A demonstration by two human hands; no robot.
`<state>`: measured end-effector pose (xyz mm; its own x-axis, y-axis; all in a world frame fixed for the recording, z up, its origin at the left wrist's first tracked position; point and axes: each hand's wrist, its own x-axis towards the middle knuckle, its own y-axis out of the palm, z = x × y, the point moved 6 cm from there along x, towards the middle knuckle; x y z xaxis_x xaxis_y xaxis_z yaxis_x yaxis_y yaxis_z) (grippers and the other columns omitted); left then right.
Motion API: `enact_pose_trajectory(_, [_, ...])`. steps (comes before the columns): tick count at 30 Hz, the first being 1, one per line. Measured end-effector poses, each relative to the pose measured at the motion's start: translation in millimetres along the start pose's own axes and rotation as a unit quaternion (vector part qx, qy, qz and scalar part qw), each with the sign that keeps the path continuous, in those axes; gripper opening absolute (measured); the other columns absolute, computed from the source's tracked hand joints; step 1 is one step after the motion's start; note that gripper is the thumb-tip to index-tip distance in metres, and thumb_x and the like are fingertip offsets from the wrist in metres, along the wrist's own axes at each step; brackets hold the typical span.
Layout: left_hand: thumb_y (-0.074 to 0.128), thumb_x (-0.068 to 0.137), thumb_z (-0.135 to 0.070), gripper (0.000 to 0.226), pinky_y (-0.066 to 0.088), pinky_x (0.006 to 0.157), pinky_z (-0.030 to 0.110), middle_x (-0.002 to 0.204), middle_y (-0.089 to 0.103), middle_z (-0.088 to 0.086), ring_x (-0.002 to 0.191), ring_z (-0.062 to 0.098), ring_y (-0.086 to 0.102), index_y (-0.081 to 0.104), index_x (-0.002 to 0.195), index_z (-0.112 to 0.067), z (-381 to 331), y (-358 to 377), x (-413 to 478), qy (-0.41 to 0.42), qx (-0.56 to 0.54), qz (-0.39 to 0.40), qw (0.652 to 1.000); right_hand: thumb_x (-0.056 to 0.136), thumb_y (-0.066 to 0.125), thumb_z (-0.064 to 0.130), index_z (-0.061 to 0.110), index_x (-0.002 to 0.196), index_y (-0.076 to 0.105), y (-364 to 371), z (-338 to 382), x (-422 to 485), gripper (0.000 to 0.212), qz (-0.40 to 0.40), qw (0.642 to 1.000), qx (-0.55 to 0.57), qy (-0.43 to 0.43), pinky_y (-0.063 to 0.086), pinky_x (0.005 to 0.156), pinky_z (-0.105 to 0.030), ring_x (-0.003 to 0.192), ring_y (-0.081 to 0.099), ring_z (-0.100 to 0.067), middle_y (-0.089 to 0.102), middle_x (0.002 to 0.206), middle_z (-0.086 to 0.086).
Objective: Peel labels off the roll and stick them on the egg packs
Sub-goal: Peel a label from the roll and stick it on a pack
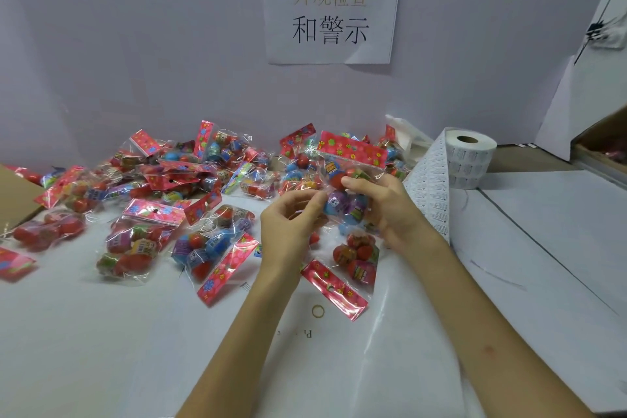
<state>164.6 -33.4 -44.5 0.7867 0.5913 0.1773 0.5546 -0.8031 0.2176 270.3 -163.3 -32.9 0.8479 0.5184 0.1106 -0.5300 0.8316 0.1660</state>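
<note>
My right hand wraps round the egg pack, holding it above the table so I see it well. My left hand pinches its clear edge flat — ready, I think, for a sticker. The label roll stands far right.

Print on label roll & its loose strip too small to read. Strip's lower end hidden behind right hand & forearm. Hands cover much of held egg pack. Left hand pinches its film; can't tell if a label's under the fingertips. Cardboard box cut off at left edge, another box at right. Faint print on tabletop unreadable.
</note>
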Motion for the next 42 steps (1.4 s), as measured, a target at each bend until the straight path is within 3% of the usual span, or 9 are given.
enact_pose_trajectory(3, [0.074, 0.091, -0.021, 0.005, 0.058, 0.061, 0.02, 0.082, 0.076, -0.003, 0.078, 0.017, 0.073, 0.076, 0.086, -0.023, 2, -4, 1, 0.006, 0.016, -0.014, 1.0, 0.084, 0.079, 0.025, 0.001, 0.12, 0.067, -4, 4, 0, 0.045, -0.013, 1.0, 0.001, -0.011, 0.059, 0.086, -0.041, 0.104, 0.073, -0.032, 0.076, 0.108, -0.015])
enact_pose_trajectory(6, [0.076, 0.091, -0.02, 0.007, 0.056, 0.057, 0.017, 0.075, 0.074, -0.009, 0.07, 0.007, 0.068, 0.076, 0.084, -0.022, 1, -5, 0, 0.027, 0.05, -0.016, 0.998, 0.078, 0.079, 0.031, 0.016, 0.11, 0.071, -16, 14, 0, 0.037, -0.05, 0.997, 0.016, -0.061, 0.059, 0.086, -0.035, 0.1, 0.073, -0.023, 0.077, 0.104, -0.004])
enact_pose_trajectory(11, [0.077, 0.09, -0.02, 0.005, 0.054, 0.057, 0.015, 0.079, 0.075, -0.008, 0.076, 0.008, 0.07, 0.077, 0.085, -0.023, -2, -2, -2, 0.061, 0.106, -0.013, 0.992, 0.084, 0.083, 0.025, 0.029, 0.099, 0.074, -29, 27, -4, 0.018, -0.093, 0.976, -0.133, -0.148, 0.054, 0.073, -0.017, 0.089, 0.071, -0.004, 0.076, 0.094, 0.007])
enact_pose_trajectory(15, [0.076, 0.091, -0.022, 0.006, 0.056, 0.062, 0.016, 0.089, 0.076, -0.003, 0.081, 0.012, 0.071, 0.08, 0.093, -0.018, -2, -2, -2, 0.065, 0.132, -0.026, 0.989, 0.087, 0.078, 0.03, 0.024, 0.085, 0.078, -27, 21, -3, 0.006, -0.076, 0.971, -0.183, -0.132, 0.061, 0.077, -0.03, 0.086, 0.073, -0.021, 0.077, 0.09, -0.007])
enact_pose_trajectory(22, [0.067, 0.098, -0.022, 0.013, 0.059, 0.057, 0.023, 0.079, 0.077, -0.004, 0.072, 0.013, 0.073, 0.076, 0.091, -0.018, 10, -10, 0, -0.052, 0.031, -0.057, 0.997, 0.095, 0.07, 0.026, 0.02, 0.089, 0.075, -31, 21, -1, 0.01, -0.097, 0.968, -0.193, -0.131, 0.061, 0.086, -0.043, 0.092, 0.074, -0.023, 0.078, 0.091, -0.002])
enact_pose_trajectory(27, [0.061, 0.102, -0.026, 0.02, 0.06, 0.071, 0.025, 0.09, 0.075, 0.001, 0.089, 0.019, 0.072, 0.072, 0.098, -0.01, 15, -3, 0, -0.109, 0.011, -0.02, 0.994, 0.098, 0.066, 0.023, 0.016, 0.091, 0.073, -28, 20, -1, 0.012, -0.1, 0.962, -0.212, -0.143, 0.064, 0.073, -0.034, 0.084, 0.076, -0.013, 0.078, 0.086, 0.005])
enact_pose_trajectory(32, [0.08, 0.082, -0.034, 0.051, 0.06, 0.088, 0.031, 0.118, 0.071, 0.007, 0.106, 0.023, 0.072, 0.058, 0.124, -0.015, 20, 11, -5, -0.167, 0.037, 0.097, 0.98, 0.098, 0.067, 0.022, 0.015, 0.093, 0.072, -30, 20, -2, 0.01, -0.117, 0.965, -0.186, -0.145, 0.056, 0.054, -0.022, 0.075, 0.076, -0.012, 0.078, 0.084, 0.005])
enact_pose_trajectory(35, [0.08, 0.086, -0.018, 0.04, 0.061, 0.083, 0.029, 0.113, 0.075, 0.008, 0.098, 0.023, 0.076, 0.061, 0.121, -0.013, 19, 13, -7, -0.169, 0.004, 0.097, 0.981, 0.098, 0.067, 0.024, 0.013, 0.094, 0.072, -27, 20, -3, 0.014, -0.107, 0.964, -0.192, -0.146, 0.063, 0.063, -0.033, 0.078, 0.077, -0.014, 0.078, 0.085, 0.003])
enact_pose_trajectory(42, [0.078, 0.087, -0.012, 0.033, 0.063, 0.075, 0.03, 0.109, 0.075, 0.009, 0.09, 0.022, 0.077, 0.064, 0.117, -0.015, 17, 9, -4, -0.163, -0.037, 0.074, 0.983, 0.078, 0.079, 0.046, 0.024, 0.1, 0.073, -16, 18, -6, 0.031, -0.033, 0.977, -0.179, -0.115, 0.06, 0.075, -0.026, 0.088, 0.074, -0.012, 0.077, 0.091, 0.004])
